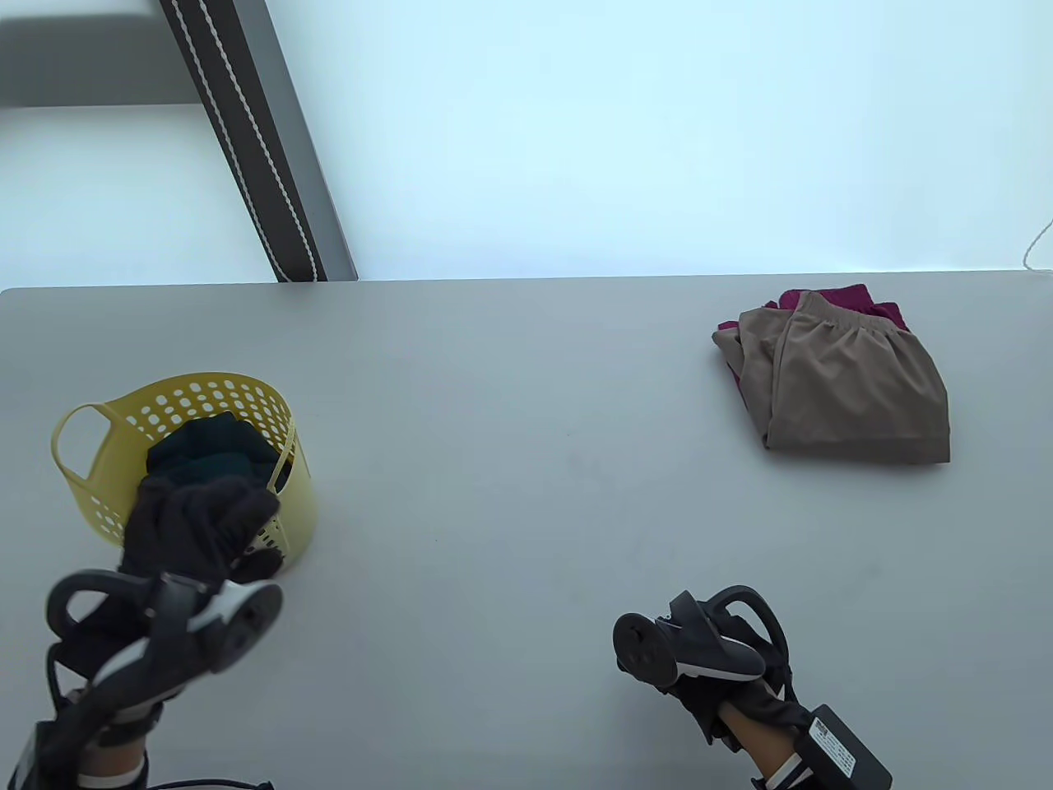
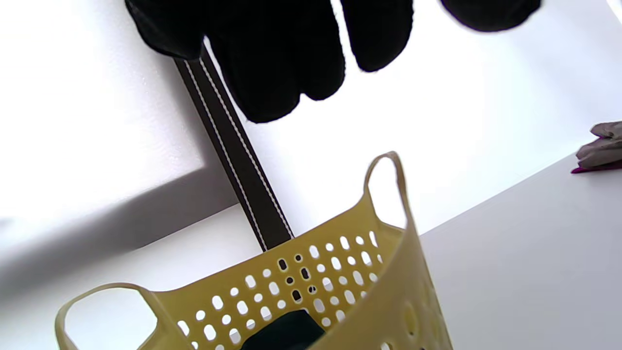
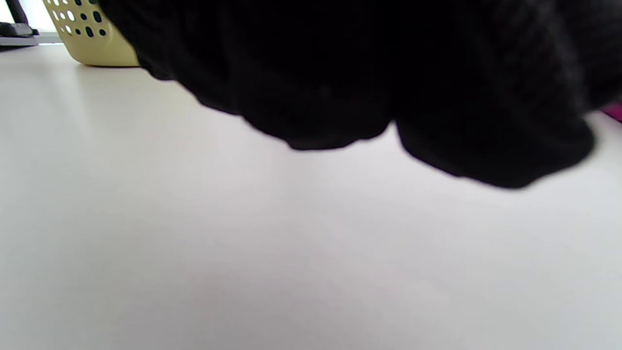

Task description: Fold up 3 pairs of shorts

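Two folded pairs of shorts lie stacked at the table's (image 1: 510, 428) far right, the tan pair (image 1: 855, 387) on the magenta pair (image 1: 831, 298). A dark third pair (image 1: 210, 461) sits in the yellow perforated basket (image 1: 304, 502). Left hand (image 1: 197, 514) hovers over the basket rim, fingers relaxed, holding nothing. Right hand (image 1: 724, 699) rests low near the table's front edge; its fingers' state I cannot tell. A white label on the right wrist's black box (image 1: 839, 745) is too small to read.

grey table (image 1: 510, 461), dark post with white cord (image 1: 255, 140)
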